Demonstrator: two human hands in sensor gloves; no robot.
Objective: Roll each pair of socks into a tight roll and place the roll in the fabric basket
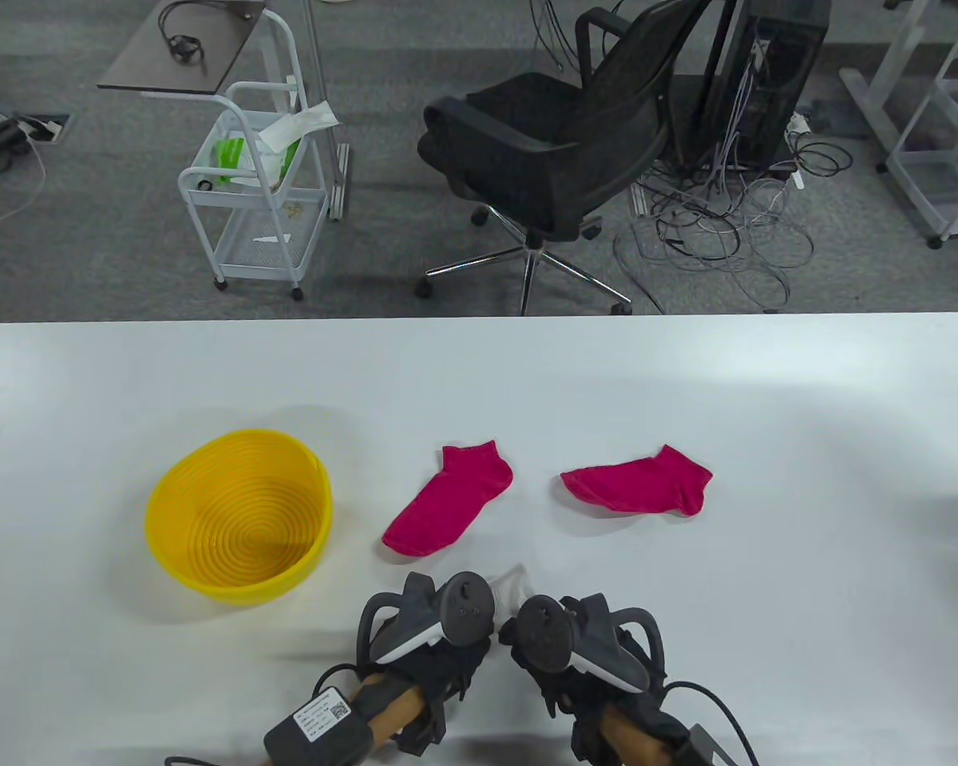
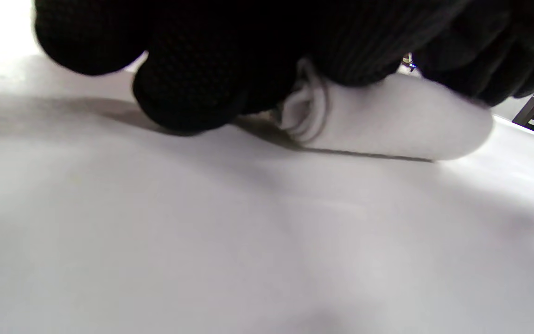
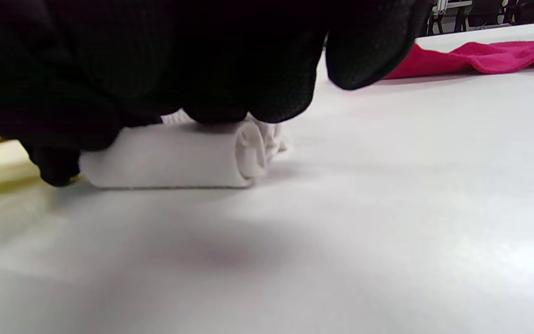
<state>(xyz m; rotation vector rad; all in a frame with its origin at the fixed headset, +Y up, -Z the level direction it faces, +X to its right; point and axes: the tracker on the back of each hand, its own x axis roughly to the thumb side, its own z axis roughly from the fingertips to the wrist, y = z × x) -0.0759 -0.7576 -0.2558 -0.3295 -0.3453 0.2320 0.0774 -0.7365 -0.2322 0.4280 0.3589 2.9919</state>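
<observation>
Pressing down side by side near the front edge of the white surface [image 1: 686,383], two hands in black sensor gloves work on a rolled white sock pair [image 3: 169,157]. The left hand [image 1: 431,630] and the right hand [image 1: 583,638] sit close together, their trackers almost touching in the table view. In the left wrist view, gloved fingers [image 2: 193,88] curl over the top of the white roll [image 2: 387,120], gripping it against the surface. In the right wrist view, that hand's fingers [image 3: 248,69] likewise curl down over the roll and hold it from above. Only a small patch of white fabric [image 1: 511,582] shows between the hands from overhead.

The roll lies flat, its long axis running left to right across the person's front, with one spiral end visible in each wrist view.

Farther back on the surface lie two flat pink ankle socks, well apart from each other. The left pink sock [image 1: 447,503] lies diagonally, toe toward the person and cuff away. The right pink sock [image 1: 639,483] lies nearly sideways, toe pointing left. A yellow ribbed basket [image 1: 239,519] stands upright to the left of the socks, its opening facing up.

Beyond the surface stand a black office chair [image 1: 559,159] and a white wire trolley [image 1: 255,183] on grey carpet.
</observation>
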